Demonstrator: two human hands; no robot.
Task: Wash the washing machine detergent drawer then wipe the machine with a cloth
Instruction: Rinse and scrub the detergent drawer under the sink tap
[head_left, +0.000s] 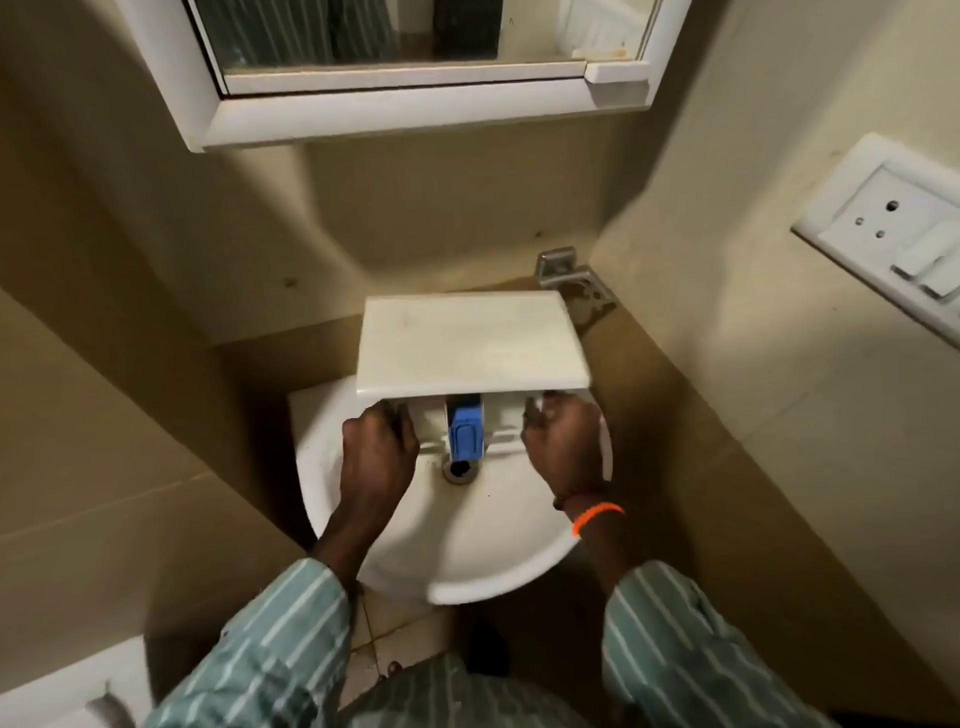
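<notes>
Beige tiled walls, a white-framed mirror (415, 57) above, a socket plate (893, 228) on the right wall, dim light.

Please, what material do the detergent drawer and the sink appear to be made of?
Detergent drawer: likely plastic, with a smooth matte off-white front panel and a moulded blue insert. Sink: probably glazed ceramic, white and glossy, with a thick rounded rim.

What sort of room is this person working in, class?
Most likely a bathroom: a white washbasin fixed to the wall, a mirrored cabinet above it, and a metal soap holder beside it.
</notes>
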